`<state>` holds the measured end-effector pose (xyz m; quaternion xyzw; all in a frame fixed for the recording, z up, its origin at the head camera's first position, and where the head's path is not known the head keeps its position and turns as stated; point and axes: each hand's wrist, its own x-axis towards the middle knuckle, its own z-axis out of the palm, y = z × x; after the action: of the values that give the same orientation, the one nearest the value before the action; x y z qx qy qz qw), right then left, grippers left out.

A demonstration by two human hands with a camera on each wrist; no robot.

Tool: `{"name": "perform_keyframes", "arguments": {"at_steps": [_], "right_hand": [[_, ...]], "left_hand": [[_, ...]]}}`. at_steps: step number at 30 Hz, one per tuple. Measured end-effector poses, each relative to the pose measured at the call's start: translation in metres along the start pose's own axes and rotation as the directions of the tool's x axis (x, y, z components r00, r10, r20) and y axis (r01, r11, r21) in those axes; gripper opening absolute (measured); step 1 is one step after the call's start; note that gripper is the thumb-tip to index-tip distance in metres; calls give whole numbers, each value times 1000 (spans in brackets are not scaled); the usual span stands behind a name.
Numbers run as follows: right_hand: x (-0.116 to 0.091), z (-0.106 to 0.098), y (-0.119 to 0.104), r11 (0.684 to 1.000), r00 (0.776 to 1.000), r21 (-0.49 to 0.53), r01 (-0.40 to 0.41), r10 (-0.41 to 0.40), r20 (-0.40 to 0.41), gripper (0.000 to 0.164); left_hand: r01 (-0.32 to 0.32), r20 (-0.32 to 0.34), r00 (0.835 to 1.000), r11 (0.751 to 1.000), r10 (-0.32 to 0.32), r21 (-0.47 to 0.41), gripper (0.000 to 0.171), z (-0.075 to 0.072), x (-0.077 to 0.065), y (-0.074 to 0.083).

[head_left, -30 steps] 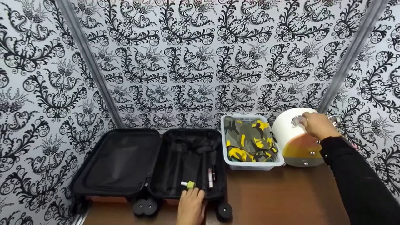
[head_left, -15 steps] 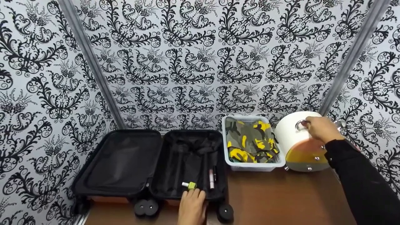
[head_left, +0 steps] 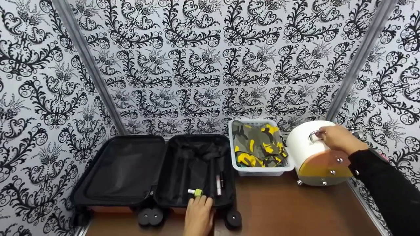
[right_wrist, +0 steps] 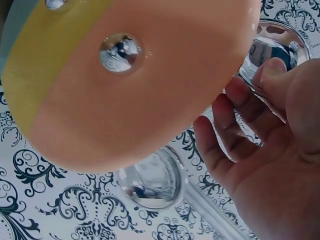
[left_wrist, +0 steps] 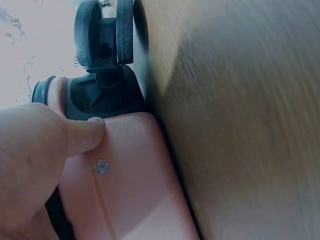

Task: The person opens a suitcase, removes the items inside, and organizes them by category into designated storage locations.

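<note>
My left hand [head_left: 198,214] grips the front rim of an open suitcase [head_left: 197,137]. In the left wrist view its thumb [left_wrist: 87,135] presses the pink shell [left_wrist: 135,170] below a black wheel [left_wrist: 125,35]. Just past those fingers, inside the suitcase, lies a small lime-green item with a white end [head_left: 197,192]. At the right, my right hand [head_left: 341,139] pinches the chrome ring handle [head_left: 313,136] of a rounded white box [head_left: 297,141]. Its front [right_wrist: 150,110] is striped salmon, yellow and grey, with several chrome knobs [right_wrist: 120,52].
A white basket [head_left: 262,169] of folded camouflage cloth [head_left: 259,144] stands between suitcase and box. A pink-and-white tube [head_left: 219,185] and a black stick [head_left: 222,180] lie in the suitcase. Brown tabletop [head_left: 279,209] shows in front; patterned walls [head_left: 197,65] enclose the space.
The white box has shifted right and toward me, away from the basket, with my right hand on its handle. My left hand keeps its place on the suitcase rim.
</note>
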<state>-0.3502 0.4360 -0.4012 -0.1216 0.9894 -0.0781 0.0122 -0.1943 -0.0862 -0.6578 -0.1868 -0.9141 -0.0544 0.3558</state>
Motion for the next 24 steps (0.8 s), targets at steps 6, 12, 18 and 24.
{"name": "perform_keyframes", "arguments": {"at_steps": [6,12,18,24], "right_hand": [[-15,-4,-7,999,999,-30,33,-32,24,25],[-25,-5,-20,995,996,-68,77,-74,44,26],[-33,-5,-30,993,993,-55,104,-101,58,24],[-43,-13,-39,993,987,-45,110,-104,121,26]], "left_hand": [[6,11,1000,1000,-6,-17,45,-1,1,1],[24,42,999,999,-23,-32,42,-3,1,-1],[12,15,1000,1000,-12,-28,44,-4,-1,-4],[14,31,999,999,-12,-39,45,-2,0,-1]]}}
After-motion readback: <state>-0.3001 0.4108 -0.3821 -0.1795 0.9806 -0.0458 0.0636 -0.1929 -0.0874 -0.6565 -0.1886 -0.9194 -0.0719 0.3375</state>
